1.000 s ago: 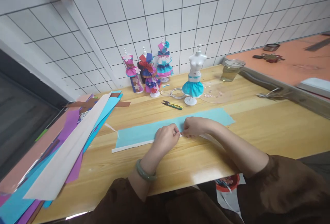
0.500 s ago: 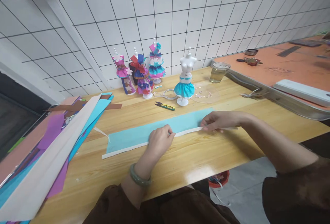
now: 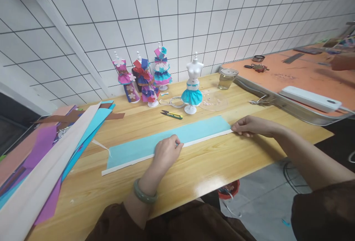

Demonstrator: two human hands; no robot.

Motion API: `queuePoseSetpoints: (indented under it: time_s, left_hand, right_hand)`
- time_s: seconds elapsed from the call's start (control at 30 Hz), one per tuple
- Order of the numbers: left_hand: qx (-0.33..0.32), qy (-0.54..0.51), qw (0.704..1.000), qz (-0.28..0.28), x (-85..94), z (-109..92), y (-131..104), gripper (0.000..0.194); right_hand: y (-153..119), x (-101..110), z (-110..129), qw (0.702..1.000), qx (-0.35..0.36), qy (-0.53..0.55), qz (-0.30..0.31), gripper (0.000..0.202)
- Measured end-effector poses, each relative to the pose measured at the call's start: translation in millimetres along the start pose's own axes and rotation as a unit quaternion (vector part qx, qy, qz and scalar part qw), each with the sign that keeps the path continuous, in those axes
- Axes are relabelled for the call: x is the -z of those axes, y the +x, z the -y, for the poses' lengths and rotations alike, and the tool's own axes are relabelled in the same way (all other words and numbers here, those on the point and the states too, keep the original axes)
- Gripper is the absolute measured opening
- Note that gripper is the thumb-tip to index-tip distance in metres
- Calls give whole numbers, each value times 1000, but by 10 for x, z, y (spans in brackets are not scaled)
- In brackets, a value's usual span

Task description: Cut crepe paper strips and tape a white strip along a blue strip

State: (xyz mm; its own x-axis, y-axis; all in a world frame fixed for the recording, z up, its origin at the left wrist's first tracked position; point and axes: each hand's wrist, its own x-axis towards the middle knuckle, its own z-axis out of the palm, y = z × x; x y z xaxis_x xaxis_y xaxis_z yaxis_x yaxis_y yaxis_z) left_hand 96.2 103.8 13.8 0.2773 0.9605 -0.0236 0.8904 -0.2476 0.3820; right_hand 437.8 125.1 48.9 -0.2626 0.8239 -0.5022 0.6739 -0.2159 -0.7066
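Observation:
A long light-blue strip of cloth (image 3: 133,151) lies on the wooden table, with a narrow white strip (image 3: 206,137) along its near edge. My left hand (image 3: 167,152), a green bangle (image 3: 144,192) on its wrist, rests on the middle of both, thumb and forefinger pinched on the white strip. At the right end of the cloth, my right hand (image 3: 248,126) pinches the white strip; its fingertips are at the blue corner. A thin white tail (image 3: 101,144) curls at the left end of the cloth.
Folded coloured fabrics (image 3: 55,167) cover the left side. Behind the cloth are thread snips (image 3: 172,114), a mannequin in a blue skirt (image 3: 191,96), dressed mannequins (image 3: 162,70) and a cup (image 3: 226,80). An orange-topped tray (image 3: 310,78) stands right; another person's hand (image 3: 344,62) shows there.
My right hand has slid rightward along the white strip to the cloth's right end. My left hand keeps its place on the cloth. The view has shifted, and another person's hand has appeared at far right.

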Motion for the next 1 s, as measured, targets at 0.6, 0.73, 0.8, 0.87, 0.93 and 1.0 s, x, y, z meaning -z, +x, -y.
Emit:
queuePoseSetpoints:
  time_s: [0.6,0.73,0.8,0.87,0.93,1.0]
  left_hand:
    - [7,23,1000,-5,10,-30,-13,16]
    - [7,21,1000,-2,12,-35,-19,16]
    - [10,23,1000,1,15,-38,-23,17]
    - [12,26,1000,3,18,-41,-26,17]
    - [13,28,1000,3,19,-44,-29,16]
    - [13,28,1000,2,18,-46,-31,16]
  right_hand:
    - [22,-108,-152,993,29,98,-63,36]
    - [15,-146,-123,988,52,124,-79,38]
    - [6,-149,-94,990,41,114,-72,43]
    - [6,-142,-70,993,28,99,-57,47]
    - [19,-131,-59,995,21,88,-45,46]
    - [37,-125,-65,996,18,78,-33,40]
